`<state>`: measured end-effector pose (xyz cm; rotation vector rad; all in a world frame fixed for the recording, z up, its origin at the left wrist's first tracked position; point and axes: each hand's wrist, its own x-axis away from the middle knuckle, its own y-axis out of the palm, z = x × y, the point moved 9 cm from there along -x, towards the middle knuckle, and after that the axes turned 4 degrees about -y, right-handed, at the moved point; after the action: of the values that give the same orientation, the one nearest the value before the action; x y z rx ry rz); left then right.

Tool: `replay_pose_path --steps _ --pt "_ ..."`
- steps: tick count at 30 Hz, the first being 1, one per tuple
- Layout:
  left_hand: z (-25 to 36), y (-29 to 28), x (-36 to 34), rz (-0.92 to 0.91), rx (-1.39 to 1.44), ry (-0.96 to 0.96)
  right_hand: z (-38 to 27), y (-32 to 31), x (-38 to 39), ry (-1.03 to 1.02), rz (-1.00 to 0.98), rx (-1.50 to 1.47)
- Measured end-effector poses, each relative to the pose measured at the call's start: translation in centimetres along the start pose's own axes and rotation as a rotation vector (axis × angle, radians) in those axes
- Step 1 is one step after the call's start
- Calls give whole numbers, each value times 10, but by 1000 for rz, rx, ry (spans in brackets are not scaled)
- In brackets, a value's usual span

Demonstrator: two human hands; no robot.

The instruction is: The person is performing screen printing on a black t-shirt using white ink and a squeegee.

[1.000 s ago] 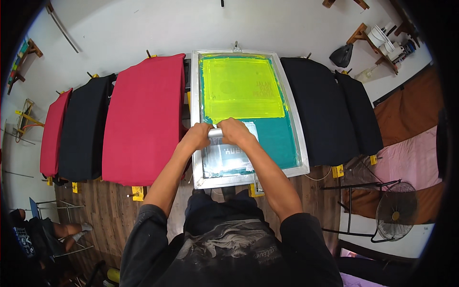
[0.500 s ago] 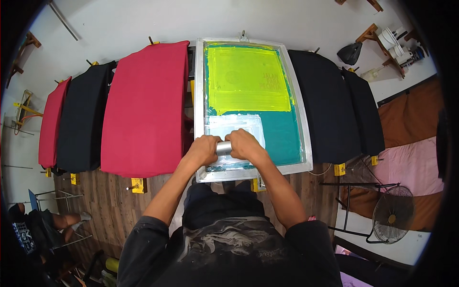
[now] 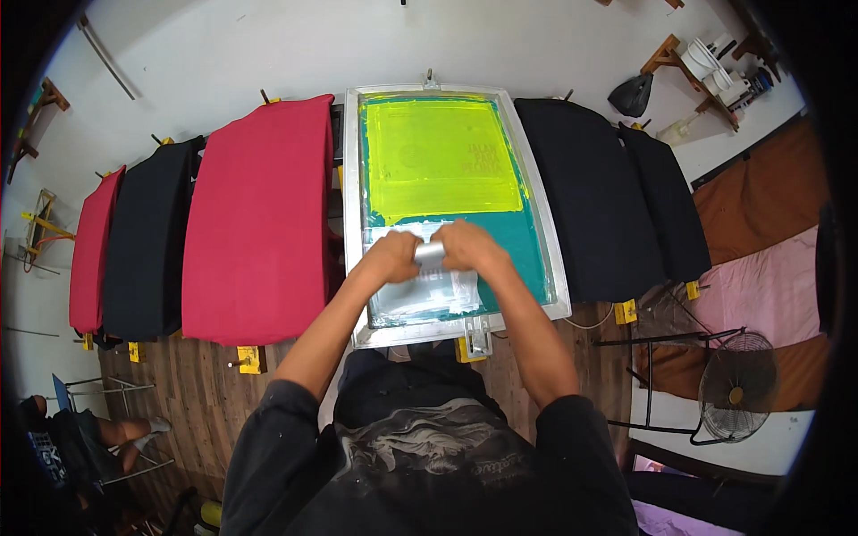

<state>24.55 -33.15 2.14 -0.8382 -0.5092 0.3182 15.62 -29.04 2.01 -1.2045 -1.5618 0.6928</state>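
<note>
Both my hands grip a silver squeegee (image 3: 430, 254), which lies across the lower part of a screen-printing frame (image 3: 539, 196). My left hand (image 3: 391, 258) wraps its left end and my right hand (image 3: 468, 247) its right end, fingers curled. A patch of white ink (image 3: 451, 302) coats the mesh around and below the squeegee, at the lower left. Beyond it, a block of yellow-green (image 3: 429, 161) covers the upper mesh, with faint lettering. Teal mesh (image 3: 514, 246) shows at the right. The squeegee's blade is hidden under my hands.
Red (image 3: 259, 214) and black (image 3: 585, 196) fabric-covered boards flank the frame on both sides. A metal clamp (image 3: 476, 338) sits at its near edge. Right of me stands a black fan (image 3: 736, 395). A seated person's leg (image 3: 125, 433) shows at far left. A shelf (image 3: 710, 71) holds containers.
My hands and the squeegee have moved away from me up the screen, blurring slightly. More of the white ink patch shows below them. The whole view has shifted a little.
</note>
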Motion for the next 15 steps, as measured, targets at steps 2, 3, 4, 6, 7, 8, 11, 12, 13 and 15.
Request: replay_pose_path --steps 2,3,4,6,7,8,11,12,13,15 --pt "-8 2 -28 55 9 5 14 -14 -9 47 75 -7" --pt "-9 5 -36 55 8 10 20 -14 -13 63 67 0" --pt "-12 6 -42 77 15 -2 24 -12 -14 66 69 0" --pt "-10 6 -46 83 -16 -10 30 -8 -16 55 77 -64" --pt "-10 8 -47 81 -16 -10 34 -6 -17 56 76 -65" --pt "-10 8 -45 91 -31 -5 32 -4 -18 41 88 -80" --pt "-6 10 -40 89 -63 -7 30 0 -14 28 109 -120" --pt "-3 12 -36 80 -85 -8 28 0 -10 34 125 -143" --pt "-1 14 -34 95 -117 6 26 3 -7 30 114 -146" --pt "-1 17 -29 90 -105 10 23 1 -2 32 151 -148"
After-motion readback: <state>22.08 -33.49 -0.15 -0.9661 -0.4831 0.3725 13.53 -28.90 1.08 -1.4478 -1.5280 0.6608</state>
